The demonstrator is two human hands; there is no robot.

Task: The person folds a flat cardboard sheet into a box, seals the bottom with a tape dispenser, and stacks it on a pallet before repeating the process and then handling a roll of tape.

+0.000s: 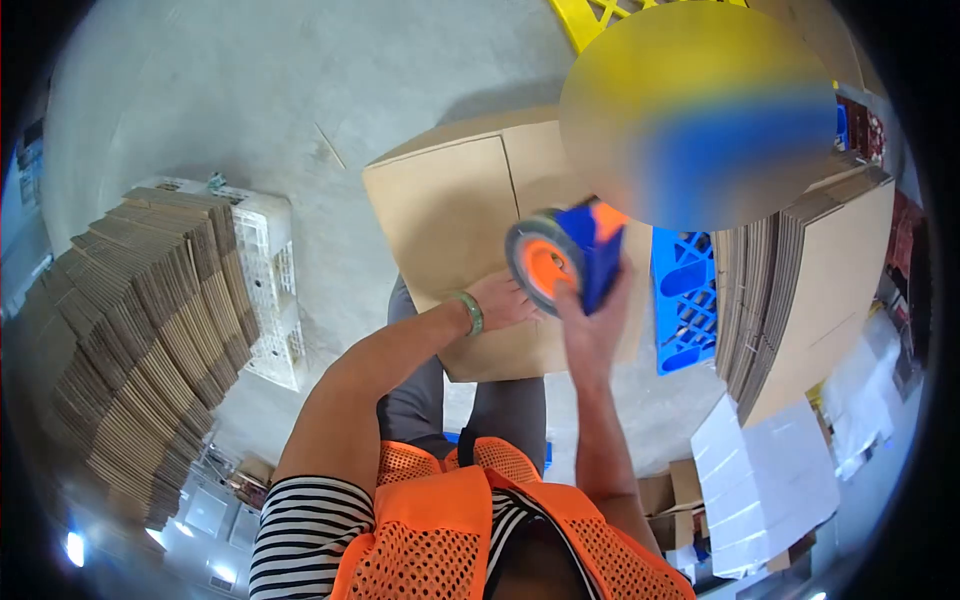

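Note:
A brown cardboard box (430,205) stands in front of my legs with its flaps folded together and a dark seam between them. My left hand (503,299), with a green bangle at the wrist, lies on the near part of the box top, fingers stretched out. Above the box, my right hand (594,328) is closed around a blue and orange tape dispenser (590,250). The dispenser's large tape roll (540,262) faces left, slightly blurred. Whether its tape touches the box cannot be made out.
Flattened cartons (150,330) are stacked on a white pallet (275,290) at left. More flat cartons (810,290) stand at right beside a blue pallet (685,300). A yellow pallet (580,20) lies at the top. A blurred oval (700,115) hides part of the upper right.

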